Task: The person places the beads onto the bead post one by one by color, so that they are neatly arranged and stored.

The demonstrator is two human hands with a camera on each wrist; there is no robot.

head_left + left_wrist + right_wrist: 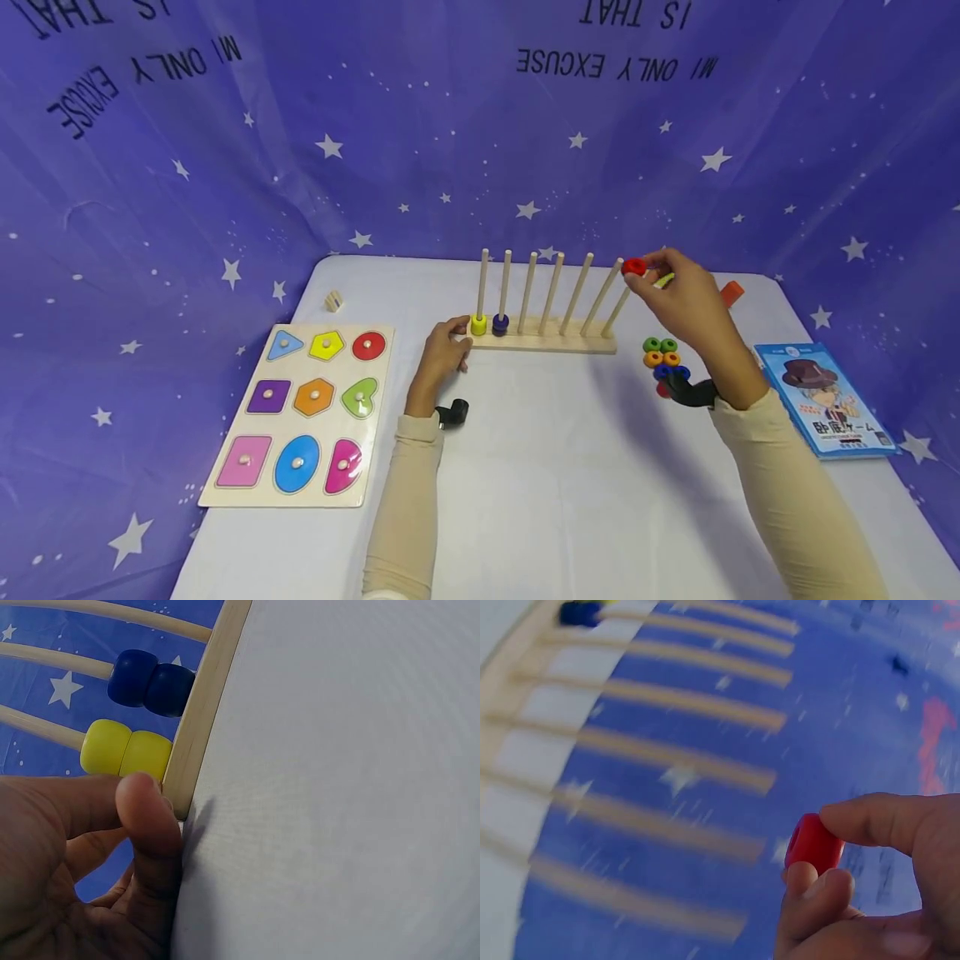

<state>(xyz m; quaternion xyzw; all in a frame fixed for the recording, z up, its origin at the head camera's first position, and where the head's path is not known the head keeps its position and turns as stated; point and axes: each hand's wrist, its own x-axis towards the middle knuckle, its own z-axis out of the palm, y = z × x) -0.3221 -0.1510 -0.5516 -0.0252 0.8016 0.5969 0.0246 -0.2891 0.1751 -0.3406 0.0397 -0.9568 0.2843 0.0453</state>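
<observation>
A wooden peg rack (543,342) with several upright pegs stands on the table. Yellow beads (124,748) are stacked on its leftmost peg and dark blue beads (150,682) on the one beside it. My left hand (441,357) grips the left end of the rack's base between thumb and fingers. Near the tops of the rightmost pegs, my right hand (681,302) pinches a red bead (814,844) between thumb and fingertips. In the right wrist view the bead's hole faces the pegs, and the bead is apart from them.
Loose green beads (660,344), orange beads (662,359), blue and red ones lie right of the rack, partly behind the right wrist camera. A shape puzzle board (382,367) lies at left, a blue booklet (832,400) at right. An orange block (731,293) sits at back right.
</observation>
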